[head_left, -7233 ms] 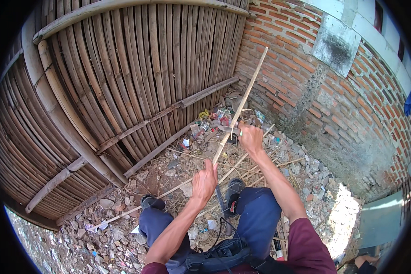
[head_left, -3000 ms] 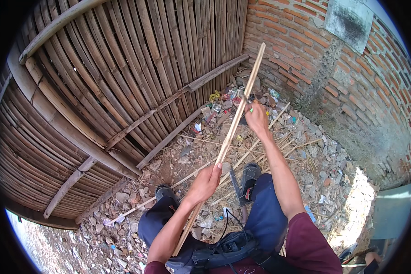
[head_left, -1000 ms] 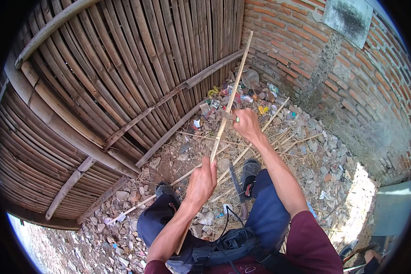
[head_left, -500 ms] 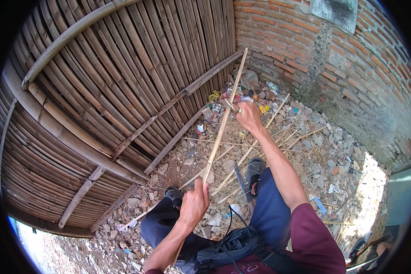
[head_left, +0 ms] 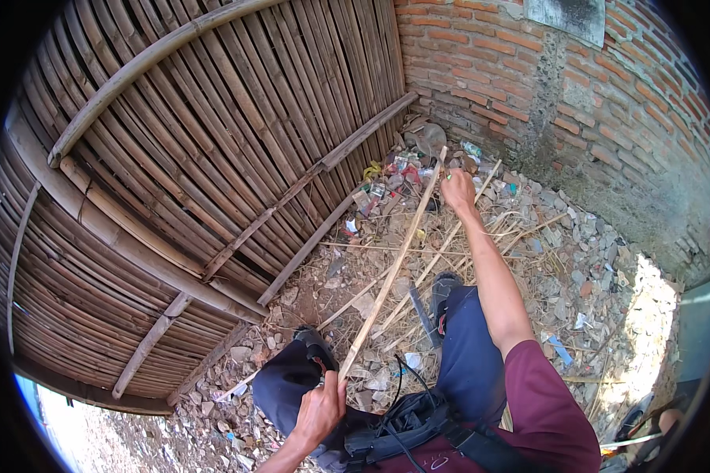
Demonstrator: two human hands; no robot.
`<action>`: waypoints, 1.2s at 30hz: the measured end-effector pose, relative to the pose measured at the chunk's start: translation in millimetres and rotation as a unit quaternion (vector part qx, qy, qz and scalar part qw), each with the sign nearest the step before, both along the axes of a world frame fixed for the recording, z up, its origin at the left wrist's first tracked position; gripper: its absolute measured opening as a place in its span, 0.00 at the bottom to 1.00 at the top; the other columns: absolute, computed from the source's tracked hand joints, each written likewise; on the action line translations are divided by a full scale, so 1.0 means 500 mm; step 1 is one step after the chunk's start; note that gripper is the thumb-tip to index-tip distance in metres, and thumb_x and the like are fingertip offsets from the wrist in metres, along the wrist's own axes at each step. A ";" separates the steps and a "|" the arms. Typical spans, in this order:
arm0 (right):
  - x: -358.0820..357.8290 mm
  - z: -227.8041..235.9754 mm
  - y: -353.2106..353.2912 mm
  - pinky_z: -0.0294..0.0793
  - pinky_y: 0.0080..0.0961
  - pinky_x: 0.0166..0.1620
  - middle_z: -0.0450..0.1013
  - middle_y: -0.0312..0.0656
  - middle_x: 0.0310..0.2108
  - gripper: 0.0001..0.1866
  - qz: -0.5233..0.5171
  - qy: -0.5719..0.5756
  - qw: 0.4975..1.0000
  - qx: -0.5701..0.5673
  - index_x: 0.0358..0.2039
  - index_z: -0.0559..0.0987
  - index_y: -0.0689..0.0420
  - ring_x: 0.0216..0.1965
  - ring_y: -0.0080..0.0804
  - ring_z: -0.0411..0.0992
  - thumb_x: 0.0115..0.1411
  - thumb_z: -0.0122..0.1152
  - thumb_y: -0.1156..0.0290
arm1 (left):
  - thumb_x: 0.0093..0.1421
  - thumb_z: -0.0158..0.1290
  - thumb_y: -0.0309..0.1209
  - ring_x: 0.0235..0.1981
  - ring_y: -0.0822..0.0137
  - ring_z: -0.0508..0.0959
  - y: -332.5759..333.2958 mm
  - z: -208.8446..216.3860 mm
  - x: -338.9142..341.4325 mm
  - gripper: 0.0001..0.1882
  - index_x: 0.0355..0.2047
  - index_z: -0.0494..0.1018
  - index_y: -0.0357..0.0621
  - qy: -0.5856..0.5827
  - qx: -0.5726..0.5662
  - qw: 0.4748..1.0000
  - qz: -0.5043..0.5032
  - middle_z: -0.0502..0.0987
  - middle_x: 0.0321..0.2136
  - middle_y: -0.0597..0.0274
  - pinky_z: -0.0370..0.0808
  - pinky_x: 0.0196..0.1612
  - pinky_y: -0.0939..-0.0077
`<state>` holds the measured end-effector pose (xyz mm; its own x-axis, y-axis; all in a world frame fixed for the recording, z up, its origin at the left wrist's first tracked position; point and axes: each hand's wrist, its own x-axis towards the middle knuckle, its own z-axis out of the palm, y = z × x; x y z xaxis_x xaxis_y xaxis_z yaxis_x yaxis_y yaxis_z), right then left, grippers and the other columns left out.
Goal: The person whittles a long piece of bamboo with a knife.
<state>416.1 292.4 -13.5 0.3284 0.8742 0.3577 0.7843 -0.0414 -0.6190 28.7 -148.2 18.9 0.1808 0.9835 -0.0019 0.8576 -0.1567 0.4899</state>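
A long pale bamboo strip (head_left: pixel 394 274) slants from near my lap up toward the rubbish in the corner. My left hand (head_left: pixel 321 410) is closed round its near end, beside my left knee. At the far end my right hand (head_left: pixel 457 191) is a closed fist just right of the strip's tip, with the arm stretched out. A small green spot shows at its fingers; what it grips is too small to make out. Below the strip, a long dark flat bar or blade (head_left: pixel 424 315) lies between my shoes.
Split-bamboo wall (head_left: pixel 237 134) stands at left, brick wall (head_left: pixel 481 71) at right and ahead. Stones, litter and several bamboo strips (head_left: pixel 442 256) cover the ground. A black pouch with cords (head_left: pixel 410 422) is at my waist. Partly visible at lower right is another person (head_left: pixel 669 422).
My left hand has drawn back toward me with the strip, and its far tip has come nearer. My right hand has moved farther away and to the right, toward that tip.
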 end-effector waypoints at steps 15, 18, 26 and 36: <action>0.117 -0.282 0.014 0.54 0.26 0.18 0.72 0.35 0.20 0.10 0.277 0.150 0.761 -0.568 0.34 0.82 0.55 0.15 0.17 0.57 0.63 0.62 0.61 | 0.83 0.34 0.51 0.10 0.79 0.57 0.062 0.025 -0.146 0.23 0.39 0.66 0.48 -0.536 -0.361 0.758 0.091 0.59 0.16 0.76 0.55 0.14 0.79; 0.108 -0.216 0.023 0.58 0.27 0.19 0.74 0.37 0.25 0.12 0.282 0.421 0.683 -0.526 0.41 0.79 0.60 0.17 0.20 0.62 0.63 0.61 0.65 | 0.83 0.33 0.51 0.09 0.79 0.57 0.142 0.056 -0.111 0.24 0.39 0.67 0.46 -0.564 -0.369 0.734 0.078 0.57 0.16 0.76 0.57 0.12 0.80; -0.006 -0.102 -0.034 0.75 0.34 0.39 0.78 0.43 0.33 0.17 0.238 0.205 0.936 -0.160 0.55 0.63 0.57 0.31 0.33 0.78 0.71 0.58 0.71 | 0.84 0.32 0.51 0.09 0.79 0.58 0.233 0.083 -0.059 0.25 0.44 0.68 0.43 -0.599 -0.342 0.724 0.003 0.60 0.16 0.74 0.59 0.12 0.82; -0.209 0.149 -0.284 0.75 0.33 0.28 0.82 0.44 0.33 0.11 0.332 0.261 0.869 0.258 0.54 0.67 0.56 0.25 0.31 0.78 0.77 0.56 0.70 | 0.84 0.35 0.45 0.09 0.80 0.61 0.261 0.100 -0.014 0.20 0.42 0.68 0.43 -0.584 -0.280 0.762 0.001 0.62 0.18 0.72 0.62 0.11 0.83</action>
<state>311.5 150.4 60.8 0.0481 0.6998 0.7127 0.1362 0.7023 -0.6988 21.5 -17.9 69.1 0.3789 0.8881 -0.2601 -0.2156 0.3581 0.9085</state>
